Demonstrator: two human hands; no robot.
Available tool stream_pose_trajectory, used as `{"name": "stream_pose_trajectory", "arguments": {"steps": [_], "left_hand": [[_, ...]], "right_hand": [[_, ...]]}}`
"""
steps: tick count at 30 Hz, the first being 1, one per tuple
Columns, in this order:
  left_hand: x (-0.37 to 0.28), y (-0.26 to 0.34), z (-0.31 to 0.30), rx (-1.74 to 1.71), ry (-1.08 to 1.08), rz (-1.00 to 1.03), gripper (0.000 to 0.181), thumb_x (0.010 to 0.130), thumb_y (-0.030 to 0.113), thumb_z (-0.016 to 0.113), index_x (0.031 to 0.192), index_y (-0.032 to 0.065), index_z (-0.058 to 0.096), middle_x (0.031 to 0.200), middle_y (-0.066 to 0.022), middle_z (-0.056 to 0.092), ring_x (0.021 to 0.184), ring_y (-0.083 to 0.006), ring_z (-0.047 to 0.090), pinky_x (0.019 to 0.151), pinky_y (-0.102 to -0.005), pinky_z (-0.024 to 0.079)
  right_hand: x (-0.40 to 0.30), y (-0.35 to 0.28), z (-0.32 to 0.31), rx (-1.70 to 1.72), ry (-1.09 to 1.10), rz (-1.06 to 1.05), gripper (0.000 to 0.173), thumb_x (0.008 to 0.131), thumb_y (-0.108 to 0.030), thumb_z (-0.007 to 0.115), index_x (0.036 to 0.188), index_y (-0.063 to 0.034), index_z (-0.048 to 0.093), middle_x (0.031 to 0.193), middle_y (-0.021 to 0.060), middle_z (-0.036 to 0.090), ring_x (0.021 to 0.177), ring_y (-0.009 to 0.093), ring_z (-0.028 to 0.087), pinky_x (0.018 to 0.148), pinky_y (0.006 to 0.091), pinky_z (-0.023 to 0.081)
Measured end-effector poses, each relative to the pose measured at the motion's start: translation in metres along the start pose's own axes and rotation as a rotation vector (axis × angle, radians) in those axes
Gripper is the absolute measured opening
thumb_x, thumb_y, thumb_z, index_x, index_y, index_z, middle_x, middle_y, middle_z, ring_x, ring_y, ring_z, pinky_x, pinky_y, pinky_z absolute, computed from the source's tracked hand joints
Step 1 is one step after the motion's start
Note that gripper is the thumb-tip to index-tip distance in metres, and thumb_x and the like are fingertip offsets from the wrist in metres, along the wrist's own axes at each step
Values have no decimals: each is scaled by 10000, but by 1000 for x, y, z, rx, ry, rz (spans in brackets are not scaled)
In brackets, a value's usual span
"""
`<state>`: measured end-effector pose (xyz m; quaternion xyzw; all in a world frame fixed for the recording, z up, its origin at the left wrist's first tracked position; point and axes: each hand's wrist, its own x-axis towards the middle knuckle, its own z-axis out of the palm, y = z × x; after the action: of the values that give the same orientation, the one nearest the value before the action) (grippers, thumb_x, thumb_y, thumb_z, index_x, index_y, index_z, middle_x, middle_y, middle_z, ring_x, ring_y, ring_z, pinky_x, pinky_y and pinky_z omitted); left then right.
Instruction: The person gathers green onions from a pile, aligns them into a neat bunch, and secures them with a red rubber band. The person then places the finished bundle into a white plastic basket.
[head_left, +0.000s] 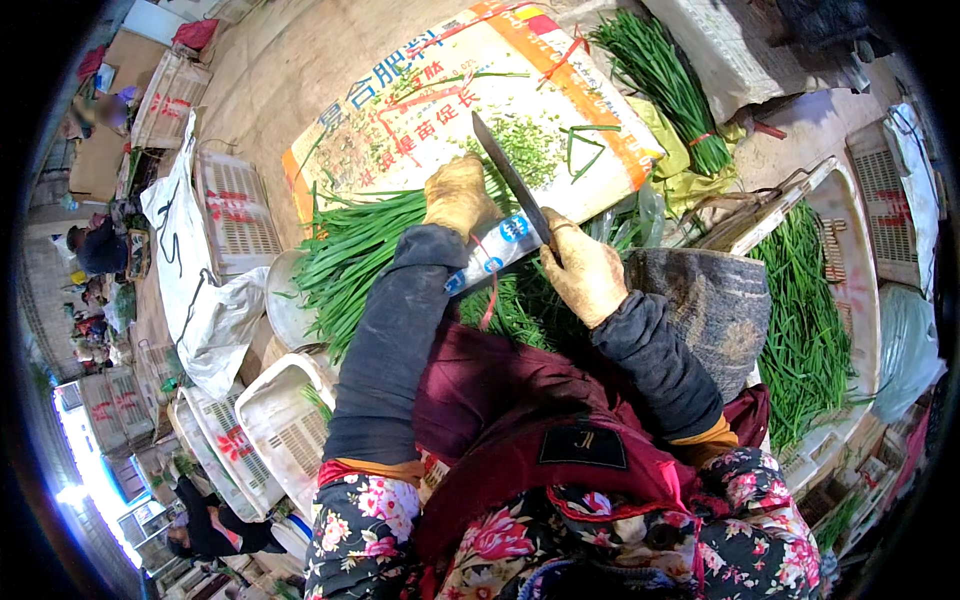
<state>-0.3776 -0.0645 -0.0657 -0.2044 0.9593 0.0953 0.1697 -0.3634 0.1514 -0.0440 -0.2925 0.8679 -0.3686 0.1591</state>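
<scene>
My left hand (460, 196), in a yellowish glove, is closed round a bunch of long green leafy stalks (367, 232), near their cut ends. My right hand (583, 264), gloved alike, grips the handle of a long dark-bladed knife (510, 174). The blade slants up and left, just right of the bunch's ends. Both are over a printed woven fertilizer sack (330, 161) laid flat before me. Small chopped green and pale bits (525, 146) are scattered on the sack. A white and blue wrapped edge (499, 251) lies below my left hand.
A tied green bundle (667, 82) lies beyond the sack at the upper right. A white plastic crate (866, 300) holds loose green stalks (802, 330) at right. More crates (289, 409) and a white sack (202, 300) stand at left. Other people (101, 247) are farther off at left.
</scene>
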Motion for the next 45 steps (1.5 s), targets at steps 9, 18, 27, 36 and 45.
{"name": "stream_pose_trajectory", "arguments": {"steps": [9, 18, 27, 36, 45], "left_hand": [[0, -1, 7, 16, 37, 15, 820, 504, 306, 893, 1191, 5, 563, 1109, -196, 653, 1068, -330, 623, 899, -412, 503], [2, -1, -4, 29, -48, -5, 743, 503, 291, 889, 1118, 4, 588, 1108, -195, 654, 1067, -331, 624, 892, -417, 503], [6, -3, -1, -3, -51, 15, 748, 500, 299, 885, 1124, 10, 590, 1076, -189, 667, 1049, -339, 631, 894, -421, 502], [9, -2, -9, 6, -55, -8, 623, 502, 264, 872, 1038, 34, 655, 1044, -167, 686, 1019, -314, 651, 866, -403, 522], [11, 0, -5, 18, -40, -22, 675, 494, 273, 880, 1075, 26, 642, 1056, -168, 685, 1032, -313, 649, 874, -407, 519]], "right_hand": [[22, -11, -3, -26, -137, 84, 237, 861, -157, 557, 1060, -32, 523, 841, 249, 627, 854, 417, 624, 722, 485, 489], [65, 6, 21, 21, -163, 56, 165, 832, -122, 520, 963, -25, 542, 830, 262, 635, 853, 441, 629, 770, 506, 494], [48, 6, 24, -48, -171, 69, 174, 818, -109, 540, 959, -6, 530, 806, 279, 633, 830, 464, 627, 757, 531, 489], [76, 2, 31, -96, -241, 74, 157, 822, -94, 485, 901, 17, 563, 850, 285, 642, 874, 437, 644, 770, 501, 503], [93, -4, 26, -100, -343, 119, 190, 817, -60, 504, 957, 43, 581, 914, 296, 646, 932, 432, 642, 821, 486, 503]]}}
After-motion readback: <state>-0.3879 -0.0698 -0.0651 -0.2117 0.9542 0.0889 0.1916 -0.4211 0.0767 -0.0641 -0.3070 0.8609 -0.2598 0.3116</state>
